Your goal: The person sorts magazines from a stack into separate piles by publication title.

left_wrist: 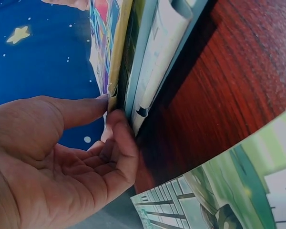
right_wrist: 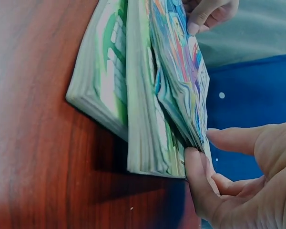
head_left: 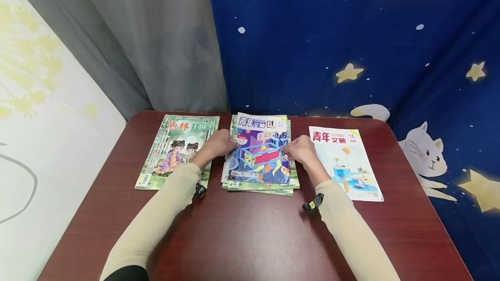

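Note:
A stack of magazines lies mid-table, topped by a purple magazine (head_left: 259,155) with a colourful cover. My left hand (head_left: 222,143) pinches its left edge; the left wrist view shows the thumb (left_wrist: 86,110) on the cover and a curled finger under the edge. At the opposite edge my right hand (head_left: 301,147) pinches the same magazine, its thumb (right_wrist: 233,139) above and a bent finger (right_wrist: 200,174) below. Beneath lie green-covered magazines (right_wrist: 155,138), unevenly stacked, with their page edges showing in the right wrist view.
Left of the stack lies a green magazine (head_left: 183,142) with two cartoon children, partly behind my left arm. A white magazine (head_left: 345,159) with a beach picture lies at the right. The reddish-brown table (head_left: 250,237) meets grey and blue curtains (head_left: 312,47) at its far edge.

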`<action>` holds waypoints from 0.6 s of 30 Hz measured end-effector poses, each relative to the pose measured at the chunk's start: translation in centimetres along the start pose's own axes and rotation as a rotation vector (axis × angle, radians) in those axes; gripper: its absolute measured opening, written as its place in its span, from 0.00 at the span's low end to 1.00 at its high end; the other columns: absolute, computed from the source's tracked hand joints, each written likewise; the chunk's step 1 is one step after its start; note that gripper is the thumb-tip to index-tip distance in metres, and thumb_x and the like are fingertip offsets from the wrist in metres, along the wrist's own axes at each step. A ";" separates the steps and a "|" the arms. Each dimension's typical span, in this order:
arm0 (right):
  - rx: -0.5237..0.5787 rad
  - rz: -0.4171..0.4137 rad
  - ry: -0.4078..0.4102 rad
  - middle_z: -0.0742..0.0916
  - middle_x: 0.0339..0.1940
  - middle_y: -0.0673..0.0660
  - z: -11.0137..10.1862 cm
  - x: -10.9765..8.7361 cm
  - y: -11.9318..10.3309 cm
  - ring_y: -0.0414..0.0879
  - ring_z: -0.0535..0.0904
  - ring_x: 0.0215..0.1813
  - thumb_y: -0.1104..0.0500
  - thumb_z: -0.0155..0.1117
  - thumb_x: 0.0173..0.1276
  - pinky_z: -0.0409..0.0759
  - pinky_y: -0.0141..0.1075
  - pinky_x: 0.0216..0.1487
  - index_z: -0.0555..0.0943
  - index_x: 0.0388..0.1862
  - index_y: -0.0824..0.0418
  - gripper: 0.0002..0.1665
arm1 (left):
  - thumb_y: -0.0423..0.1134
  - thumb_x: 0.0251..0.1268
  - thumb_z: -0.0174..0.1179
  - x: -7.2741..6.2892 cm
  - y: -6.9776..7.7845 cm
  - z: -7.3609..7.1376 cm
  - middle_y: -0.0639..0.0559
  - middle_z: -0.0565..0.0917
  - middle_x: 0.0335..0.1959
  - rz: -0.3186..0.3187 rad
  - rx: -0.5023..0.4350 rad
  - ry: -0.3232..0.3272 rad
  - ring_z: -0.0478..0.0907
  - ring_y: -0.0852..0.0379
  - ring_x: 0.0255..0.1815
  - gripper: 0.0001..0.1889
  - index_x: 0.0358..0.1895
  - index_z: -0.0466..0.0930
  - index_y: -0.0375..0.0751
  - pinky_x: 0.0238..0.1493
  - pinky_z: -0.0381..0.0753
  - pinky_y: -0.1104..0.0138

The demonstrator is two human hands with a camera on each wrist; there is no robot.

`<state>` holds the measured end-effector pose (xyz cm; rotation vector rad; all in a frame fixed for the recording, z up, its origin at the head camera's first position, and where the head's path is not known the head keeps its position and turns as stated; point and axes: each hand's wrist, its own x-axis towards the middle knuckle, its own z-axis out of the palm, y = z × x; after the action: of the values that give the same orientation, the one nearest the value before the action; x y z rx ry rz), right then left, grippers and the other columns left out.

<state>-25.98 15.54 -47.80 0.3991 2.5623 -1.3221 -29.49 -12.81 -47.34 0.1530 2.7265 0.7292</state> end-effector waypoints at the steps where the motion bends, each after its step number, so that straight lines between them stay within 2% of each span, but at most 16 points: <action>1: -0.004 0.001 0.002 0.87 0.36 0.58 0.0 0.1 0.0 0.41 0.86 0.26 0.56 0.76 0.70 0.87 0.33 0.34 0.85 0.41 0.67 0.14 | 0.48 0.73 0.65 0.5 -0.6 0.2 0.56 0.74 0.14 0.024 -0.011 0.008 0.69 0.58 0.18 0.24 0.16 0.74 0.48 0.25 0.68 0.65; 3: -0.020 0.003 0.010 0.86 0.29 0.55 0.1 0.2 0.0 0.40 0.84 0.24 0.55 0.76 0.70 0.85 0.32 0.30 0.83 0.34 0.64 0.14 | 0.48 0.73 0.65 0.6 -0.5 0.1 0.56 0.73 0.14 0.025 -0.007 0.004 0.69 0.58 0.18 0.24 0.15 0.74 0.48 0.26 0.69 0.64; 6: -0.041 -0.008 0.030 0.81 0.18 0.49 0.4 0.3 0.1 0.39 0.78 0.19 0.54 0.75 0.69 0.78 0.32 0.26 0.79 0.23 0.59 0.18 | 0.48 0.73 0.64 0.5 -0.3 0.1 0.57 0.72 0.14 0.026 0.000 -0.002 0.68 0.57 0.18 0.24 0.15 0.73 0.48 0.26 0.67 0.64; 9: -0.031 -0.026 0.045 0.78 0.14 0.48 0.5 0.3 0.1 0.39 0.76 0.18 0.54 0.76 0.68 0.75 0.32 0.25 0.77 0.19 0.57 0.21 | 0.46 0.74 0.64 -0.1 0.5 -0.2 0.56 0.71 0.14 -0.002 0.013 -0.006 0.68 0.56 0.18 0.24 0.15 0.73 0.47 0.26 0.67 0.65; 12: -0.004 -0.031 0.047 0.83 0.21 0.50 0.5 0.3 0.1 0.40 0.79 0.21 0.55 0.76 0.68 0.79 0.32 0.27 0.83 0.26 0.61 0.15 | 0.47 0.74 0.64 -0.2 0.5 -0.2 0.57 0.70 0.13 -0.003 0.002 0.001 0.68 0.57 0.18 0.25 0.15 0.72 0.48 0.25 0.67 0.65; 14: 0.020 -0.022 0.031 0.87 0.31 0.54 0.4 0.2 0.1 0.40 0.82 0.26 0.55 0.75 0.70 0.84 0.33 0.32 0.86 0.35 0.64 0.13 | 0.46 0.74 0.64 -0.2 0.5 -0.4 0.57 0.70 0.12 0.012 -0.009 0.004 0.68 0.57 0.18 0.25 0.13 0.72 0.48 0.25 0.67 0.65; 16: 0.064 -0.010 0.010 0.89 0.39 0.58 0.3 0.2 0.2 0.41 0.85 0.31 0.55 0.74 0.71 0.88 0.34 0.36 0.86 0.44 0.67 0.15 | 0.45 0.74 0.64 -0.2 0.5 -0.4 0.54 0.74 0.12 0.034 -0.038 0.007 0.69 0.57 0.17 0.25 0.14 0.75 0.45 0.25 0.67 0.66; 18: 0.129 0.000 -0.011 0.89 0.43 0.61 0.3 0.2 0.4 0.42 0.87 0.33 0.55 0.72 0.72 0.89 0.35 0.39 0.85 0.49 0.69 0.18 | 0.44 0.74 0.64 -0.3 0.3 -0.4 0.51 0.80 0.15 0.047 -0.100 0.010 0.74 0.57 0.18 0.22 0.17 0.80 0.42 0.26 0.70 0.67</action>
<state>-26.04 15.54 -48.40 0.4133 2.4761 -1.4907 -29.36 -12.77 -46.79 0.1913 2.6975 0.8792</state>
